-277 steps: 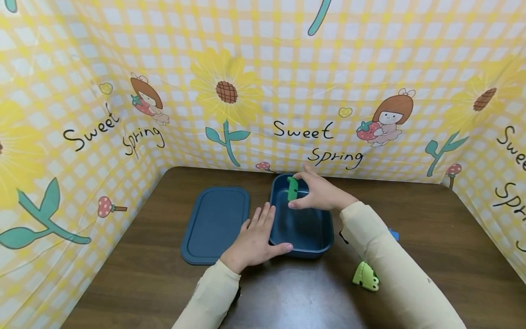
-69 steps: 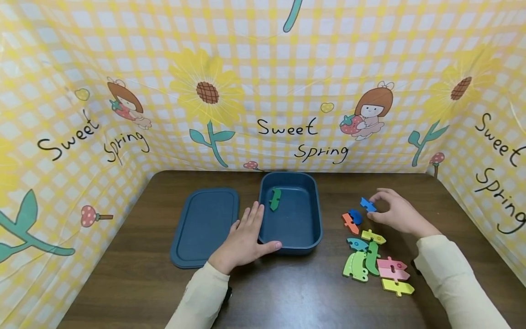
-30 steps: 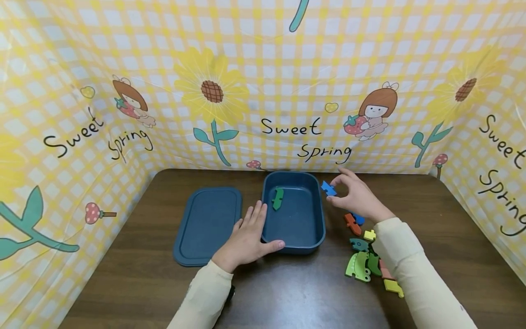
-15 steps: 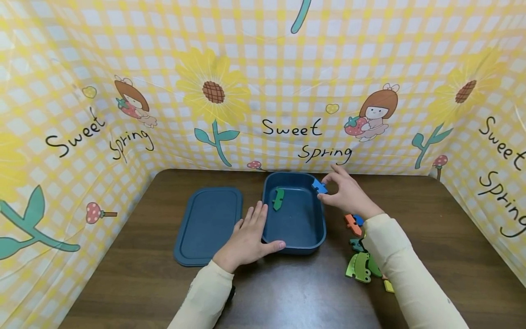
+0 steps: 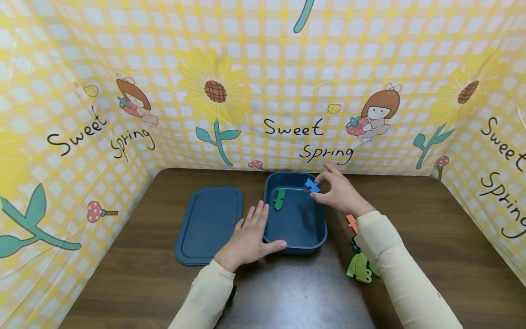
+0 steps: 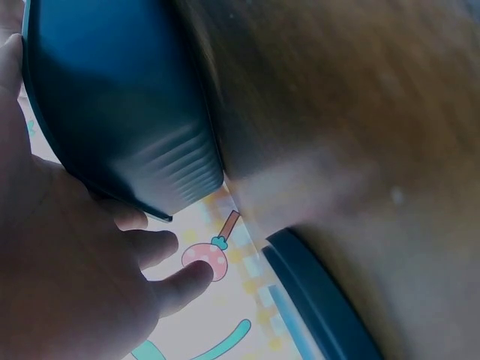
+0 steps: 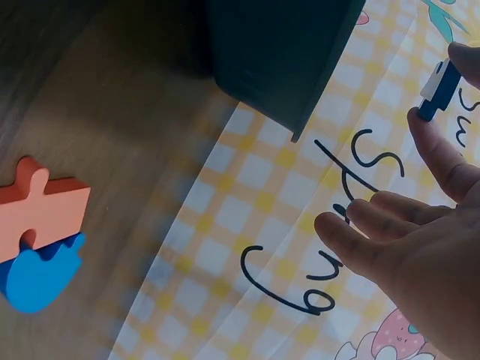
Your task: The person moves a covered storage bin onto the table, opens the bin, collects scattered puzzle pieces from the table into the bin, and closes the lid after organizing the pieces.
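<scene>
The right hand (image 5: 339, 194) is pinching a blue puzzle piece (image 5: 312, 185) over the far right corner of the box (image 5: 302, 246). The piece is looking light, stiff and thin; an edge pinch suits it. The left hand (image 5: 248, 237) is lying spread against the box's near left wall. The right wrist view is showing orange and blue pieces (image 7: 37, 240) on the surface (image 5: 287, 292), mostly hidden from the head view.

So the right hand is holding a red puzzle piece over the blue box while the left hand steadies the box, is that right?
Not quite: the puzzle piece pinched by the right hand is blue, not red, as the head view shows. The rest holds: it is over the blue box, and the left hand steadies that box.
</scene>
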`<move>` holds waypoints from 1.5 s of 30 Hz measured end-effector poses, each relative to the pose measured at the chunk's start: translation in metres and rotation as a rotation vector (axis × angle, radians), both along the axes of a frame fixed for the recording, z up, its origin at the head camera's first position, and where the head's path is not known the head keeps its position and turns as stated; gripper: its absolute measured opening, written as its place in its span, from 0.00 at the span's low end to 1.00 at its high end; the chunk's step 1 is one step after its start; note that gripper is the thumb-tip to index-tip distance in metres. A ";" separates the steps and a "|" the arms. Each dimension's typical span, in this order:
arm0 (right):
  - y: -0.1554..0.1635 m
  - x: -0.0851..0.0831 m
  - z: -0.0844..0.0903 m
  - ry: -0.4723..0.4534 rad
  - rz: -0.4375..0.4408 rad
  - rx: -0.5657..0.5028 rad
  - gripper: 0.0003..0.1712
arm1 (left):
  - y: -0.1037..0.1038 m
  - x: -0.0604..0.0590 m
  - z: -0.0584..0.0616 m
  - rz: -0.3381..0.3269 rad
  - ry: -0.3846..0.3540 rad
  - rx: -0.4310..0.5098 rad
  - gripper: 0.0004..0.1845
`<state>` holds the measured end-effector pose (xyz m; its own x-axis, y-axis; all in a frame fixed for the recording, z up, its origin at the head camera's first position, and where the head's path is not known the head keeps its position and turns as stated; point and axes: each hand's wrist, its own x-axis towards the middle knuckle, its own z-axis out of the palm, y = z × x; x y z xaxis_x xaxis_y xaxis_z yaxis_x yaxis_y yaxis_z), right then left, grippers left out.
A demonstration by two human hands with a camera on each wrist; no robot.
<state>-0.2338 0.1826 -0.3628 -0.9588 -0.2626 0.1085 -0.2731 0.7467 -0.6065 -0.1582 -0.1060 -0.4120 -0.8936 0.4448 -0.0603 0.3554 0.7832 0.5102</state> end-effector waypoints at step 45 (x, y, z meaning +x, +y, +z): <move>-0.065 -0.019 0.018 -0.045 0.056 0.021 0.19 | -0.002 -0.001 0.000 -0.022 -0.007 -0.016 0.58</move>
<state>-0.2531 0.1177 -0.3446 -0.9463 -0.3177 0.0591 -0.2873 0.7436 -0.6038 -0.1588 -0.1083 -0.4120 -0.8832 0.4632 -0.0735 0.3692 0.7834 0.4999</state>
